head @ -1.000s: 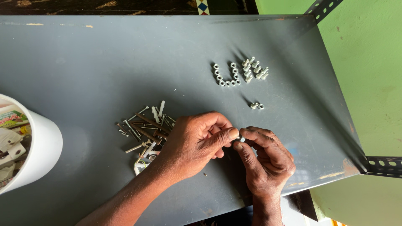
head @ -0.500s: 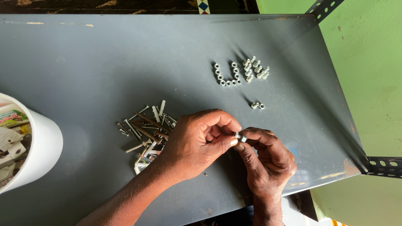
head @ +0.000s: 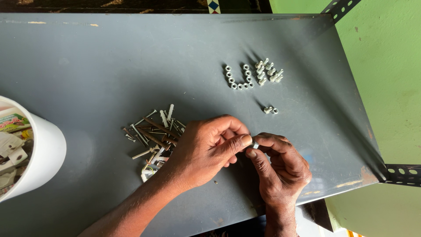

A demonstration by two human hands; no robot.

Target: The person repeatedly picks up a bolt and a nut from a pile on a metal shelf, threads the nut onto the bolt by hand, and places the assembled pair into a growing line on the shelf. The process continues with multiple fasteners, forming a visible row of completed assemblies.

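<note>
My left hand point(head: 206, 151) and my right hand point(head: 278, 169) meet above the grey metal shelf point(head: 131, 57), near its front edge. Their fingertips pinch one small silver bolt with a nut point(head: 255, 144) between them. Just left of my left hand lies a loose pile of screws, nails and wall plugs point(head: 153, 131). Farther back, several silver nuts and bolts point(head: 252, 74) are set out in short rows. A single bolt-and-nut pair point(head: 270, 109) lies apart, a little beyond my fingers.
A white plastic bucket point(head: 41, 158) with packets and odd items inside stands at the left edge. Slotted metal angle bars point(head: 401, 173) stick out at the shelf's right corners. A green wall is on the right.
My hands stay in the same spot. The fingers shift slightly around the small bolt and nut pinched between them.
</note>
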